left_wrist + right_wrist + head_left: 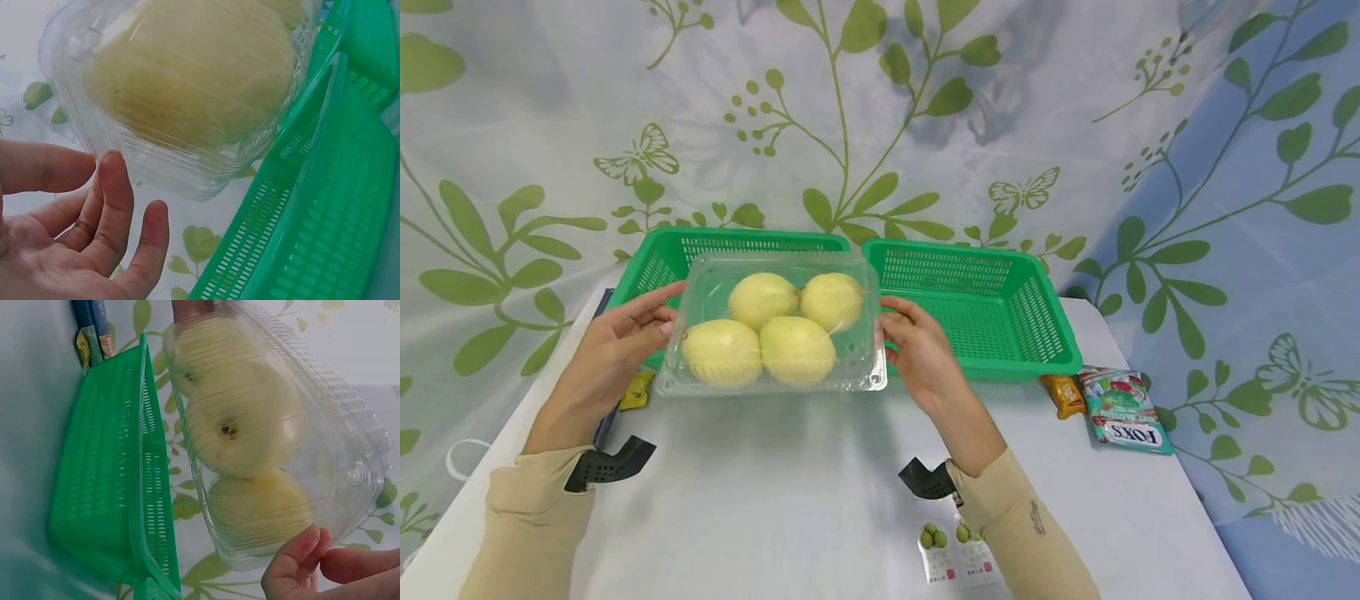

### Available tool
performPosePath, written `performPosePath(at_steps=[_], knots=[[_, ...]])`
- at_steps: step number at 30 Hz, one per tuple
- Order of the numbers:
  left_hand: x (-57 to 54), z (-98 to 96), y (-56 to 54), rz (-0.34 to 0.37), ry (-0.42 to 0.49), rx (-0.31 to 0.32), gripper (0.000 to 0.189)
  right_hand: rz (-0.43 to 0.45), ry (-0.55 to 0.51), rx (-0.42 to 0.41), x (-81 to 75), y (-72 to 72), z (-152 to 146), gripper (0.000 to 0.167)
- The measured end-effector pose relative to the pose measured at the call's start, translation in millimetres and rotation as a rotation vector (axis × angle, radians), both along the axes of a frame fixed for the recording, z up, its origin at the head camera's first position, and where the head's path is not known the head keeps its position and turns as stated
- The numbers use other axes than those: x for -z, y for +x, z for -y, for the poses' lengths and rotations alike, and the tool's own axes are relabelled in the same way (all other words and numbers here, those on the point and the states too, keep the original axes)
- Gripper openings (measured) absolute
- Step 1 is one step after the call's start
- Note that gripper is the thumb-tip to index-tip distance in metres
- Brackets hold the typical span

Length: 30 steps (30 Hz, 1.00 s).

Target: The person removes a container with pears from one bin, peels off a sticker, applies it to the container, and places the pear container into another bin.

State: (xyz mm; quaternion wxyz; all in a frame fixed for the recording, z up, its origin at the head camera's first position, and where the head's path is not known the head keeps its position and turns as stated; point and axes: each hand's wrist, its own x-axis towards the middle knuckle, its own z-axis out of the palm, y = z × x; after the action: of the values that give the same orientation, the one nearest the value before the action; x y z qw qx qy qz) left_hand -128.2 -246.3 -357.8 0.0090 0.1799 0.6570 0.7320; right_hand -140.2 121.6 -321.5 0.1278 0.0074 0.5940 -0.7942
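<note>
A clear plastic clamshell box (865,367) with several round, pale-yellow fruits (797,350) inside is held up between both hands, above the table and overlapping the left basket in the head view. My left hand (610,354) pinches the box's left edge; in the left wrist view thumb and fingertips meet at the rim while the little finger stands off. At the opposite short edge, my right hand (921,354) pinches the rim between thumb and fingers, as the right wrist view shows close up. The box's lid is down over the fruits.
Two green slotted baskets stand at the back, the left basket (647,258) partly behind the box and the right basket (985,325) beside it. An orange packet (1063,396) and a FOX'S bag (1123,408) lie right. A yellow packet (638,390) lies left, a printed fruit wrapper (943,558) in front.
</note>
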Motion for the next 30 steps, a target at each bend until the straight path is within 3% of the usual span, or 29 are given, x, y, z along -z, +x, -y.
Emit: performPosePath(at_steps=[8, 19, 26, 30], knots=[[-0.7, -4.0, 3.9, 0.015, 0.065, 0.009, 0.052, 0.003, 0.003, 0.012, 3.8, 5.9, -1.6, 0.040], [-1.8, -8.5, 14.6, 0.036, 0.061, 0.030, 0.053, 0.019, -0.029, 0.016, 5.4, 16.7, -6.8, 0.034], [-1.3, -13.3, 26.3, 0.010, 0.028, 0.006, 0.055, 0.030, -0.026, -0.013, 6.2, 29.4, -11.6, 0.026], [0.3, -13.7, 33.1, 0.024, 0.023, 0.026, 0.056, 0.046, -0.038, -0.011, 9.6, 36.0, -14.0, 0.024]])
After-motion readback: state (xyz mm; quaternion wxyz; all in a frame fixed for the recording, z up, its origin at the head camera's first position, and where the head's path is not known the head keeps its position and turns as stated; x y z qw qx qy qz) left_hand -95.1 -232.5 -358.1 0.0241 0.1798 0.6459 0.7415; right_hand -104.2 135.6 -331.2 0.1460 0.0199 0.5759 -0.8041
